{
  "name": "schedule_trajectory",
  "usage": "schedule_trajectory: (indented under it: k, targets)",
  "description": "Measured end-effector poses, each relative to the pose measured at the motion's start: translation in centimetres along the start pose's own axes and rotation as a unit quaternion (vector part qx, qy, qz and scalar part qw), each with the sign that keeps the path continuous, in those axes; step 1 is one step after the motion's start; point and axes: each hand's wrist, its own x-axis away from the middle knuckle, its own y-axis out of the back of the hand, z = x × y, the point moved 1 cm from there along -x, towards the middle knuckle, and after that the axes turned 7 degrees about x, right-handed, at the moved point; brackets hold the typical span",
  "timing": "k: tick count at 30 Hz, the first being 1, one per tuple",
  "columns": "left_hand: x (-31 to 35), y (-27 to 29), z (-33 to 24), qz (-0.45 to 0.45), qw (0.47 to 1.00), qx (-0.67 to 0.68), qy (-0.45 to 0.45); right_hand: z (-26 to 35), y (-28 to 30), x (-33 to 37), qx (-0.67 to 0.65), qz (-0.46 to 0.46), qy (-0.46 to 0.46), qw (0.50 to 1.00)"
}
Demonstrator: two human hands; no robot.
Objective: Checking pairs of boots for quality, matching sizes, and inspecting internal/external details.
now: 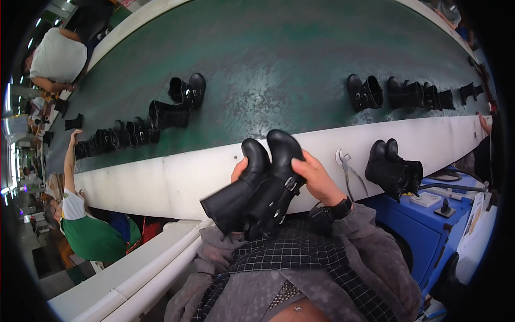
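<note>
Two black ankle-high boots with silver buckles are held up before me over the white table edge. My left hand grips the left boot, with only its fingertips showing past the toe part. Around the toe of the right boot my right hand is closed, thumb on top. Their toes point away from me, and the shafts hang toward my apron. To the right of my right hand, metal pincers lie on the white ledge. Farther right another pair of black boots stands at the ledge.
A green conveyor belt runs beyond the white ledge. Black boots sit in a row on its left, more boots on its right. A blue machine stands right of me, white rails left. Co-workers line the belt.
</note>
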Motion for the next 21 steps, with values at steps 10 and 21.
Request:
schedule_trajectory:
  k: [10, 21]
  targets:
    - [-2.8, 2.7, 0.0, 0.262, 0.959, 0.090, 0.060, -5.9, 3.9, -0.7, -0.437, 0.120, -0.120, 0.883]
    - [-3.5, 3.1, 0.8, 0.254, 0.955, 0.123, 0.088, -6.3, 2.9, -0.7, -0.502, 0.191, -0.141, 0.832]
